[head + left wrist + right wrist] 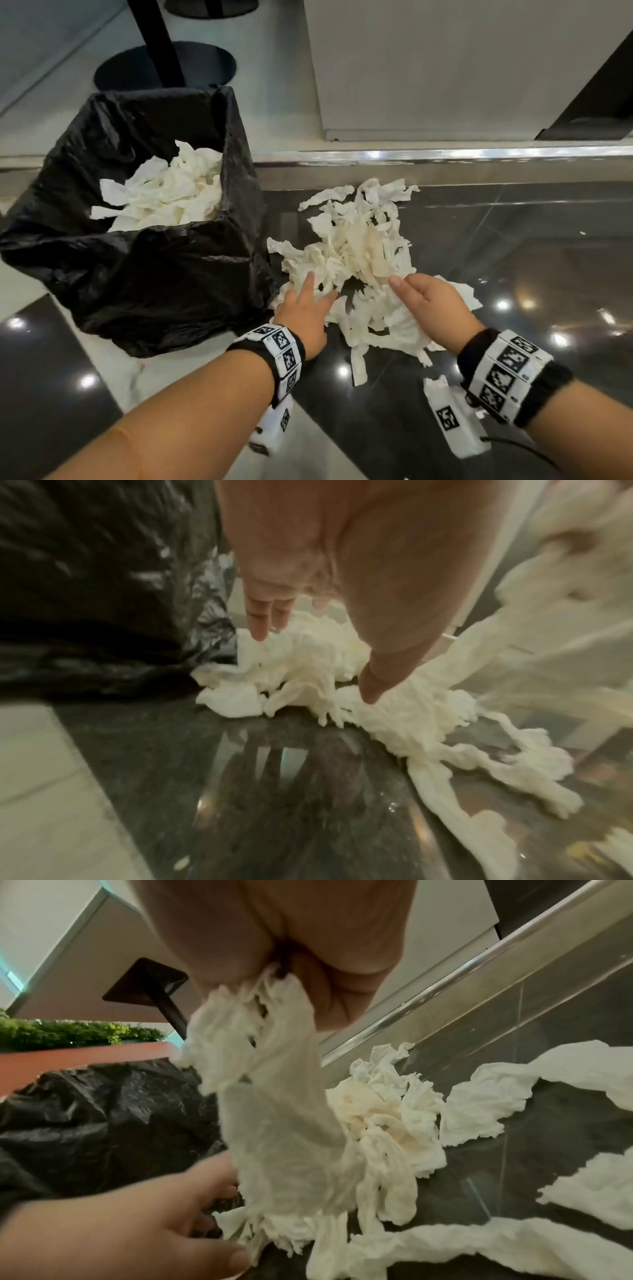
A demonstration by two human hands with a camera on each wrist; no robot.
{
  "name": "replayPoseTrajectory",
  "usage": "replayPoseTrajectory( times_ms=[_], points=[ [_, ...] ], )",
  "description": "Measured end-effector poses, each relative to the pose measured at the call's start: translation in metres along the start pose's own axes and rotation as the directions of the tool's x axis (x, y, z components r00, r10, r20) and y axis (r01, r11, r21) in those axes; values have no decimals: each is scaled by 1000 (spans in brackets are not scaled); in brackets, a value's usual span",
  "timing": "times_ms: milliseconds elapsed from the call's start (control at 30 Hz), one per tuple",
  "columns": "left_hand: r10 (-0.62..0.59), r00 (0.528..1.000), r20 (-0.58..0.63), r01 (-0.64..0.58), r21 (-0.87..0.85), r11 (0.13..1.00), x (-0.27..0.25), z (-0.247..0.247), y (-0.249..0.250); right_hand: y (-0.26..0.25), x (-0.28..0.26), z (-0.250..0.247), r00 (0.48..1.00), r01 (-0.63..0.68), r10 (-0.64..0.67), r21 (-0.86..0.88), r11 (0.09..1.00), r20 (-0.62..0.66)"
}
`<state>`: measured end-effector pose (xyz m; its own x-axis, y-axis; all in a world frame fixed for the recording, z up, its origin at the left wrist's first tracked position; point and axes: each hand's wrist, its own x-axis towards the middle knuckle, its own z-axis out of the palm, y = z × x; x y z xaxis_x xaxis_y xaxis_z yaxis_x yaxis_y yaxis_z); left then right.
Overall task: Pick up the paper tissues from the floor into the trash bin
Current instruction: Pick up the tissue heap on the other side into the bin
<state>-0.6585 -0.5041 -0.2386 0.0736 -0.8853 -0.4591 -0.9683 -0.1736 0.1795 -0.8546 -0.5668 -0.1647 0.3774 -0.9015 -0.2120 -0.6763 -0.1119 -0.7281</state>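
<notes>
Head view: both hands (2) in floor tissues beside bin

Paper tissues: white to cream, some with yellowish tint. Trash bin: lined in glossy black plastic. Floor: polished dark grey stone with speckle, bordered by pale cream tile. Wristbands: black, carrying white blocks with black square-code patterns.

Crumpled white paper tissues heaped on floor, beside black-lined trash bin part-filled
</notes>
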Motion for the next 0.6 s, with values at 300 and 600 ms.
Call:
replayPoseTrajectory(
  times_ms=[300,600],
  points=[
    [-135,977,167,143,-37,989,25,14,-17,17,5,-22,988,-126,148,309,943,-47],
    [-159,983,91,180,-320,930,-19,20,-27,52,22,52,940,162,-32,-364,917,338]
  ],
)
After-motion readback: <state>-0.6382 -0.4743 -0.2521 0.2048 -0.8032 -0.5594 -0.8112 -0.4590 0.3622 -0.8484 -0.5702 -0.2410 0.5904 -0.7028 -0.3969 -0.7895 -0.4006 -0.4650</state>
